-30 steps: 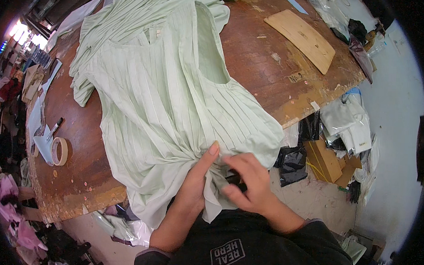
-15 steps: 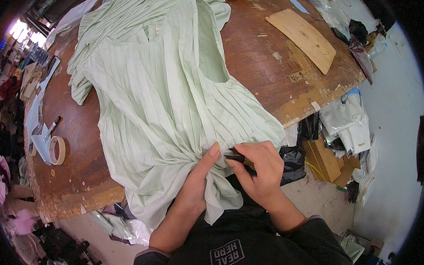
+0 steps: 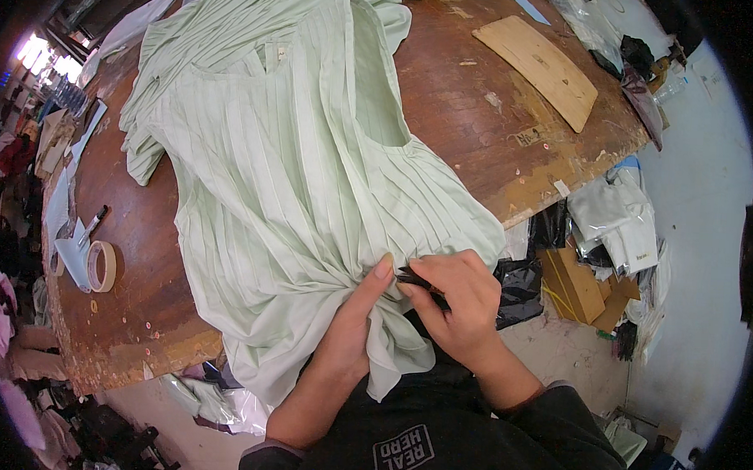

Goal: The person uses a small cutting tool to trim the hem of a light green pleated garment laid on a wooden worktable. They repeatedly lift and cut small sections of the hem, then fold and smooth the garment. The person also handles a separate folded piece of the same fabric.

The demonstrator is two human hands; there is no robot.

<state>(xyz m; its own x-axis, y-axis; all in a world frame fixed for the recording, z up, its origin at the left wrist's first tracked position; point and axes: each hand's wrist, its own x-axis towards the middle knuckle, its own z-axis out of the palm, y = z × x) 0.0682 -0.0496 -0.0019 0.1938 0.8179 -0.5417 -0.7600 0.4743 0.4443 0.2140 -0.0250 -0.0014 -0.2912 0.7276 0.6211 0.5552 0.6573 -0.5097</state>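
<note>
A pale green sleeveless pleated top lies spread on the wooden table, its lower end bunched and hanging over the near edge. My left hand is closed on the gathered cloth, thumb on top and fingers hidden beneath the folds. Dark, pointed thread snips sit between the thumb and fingers of my right hand. Their tips point left, at the fabric right beside my left thumb. Whether the blades touch a thread is too small to make out.
More pale green garments lie at the back of the table. A tan board rests at the far right, a tape roll and a marker at the left. Beyond the right edge stand a cardboard box and plastic-wrapped packs.
The thread snips have shifted slightly left, closer to my left thumb, and their blades look closer together. My left hand and the top have barely moved.
</note>
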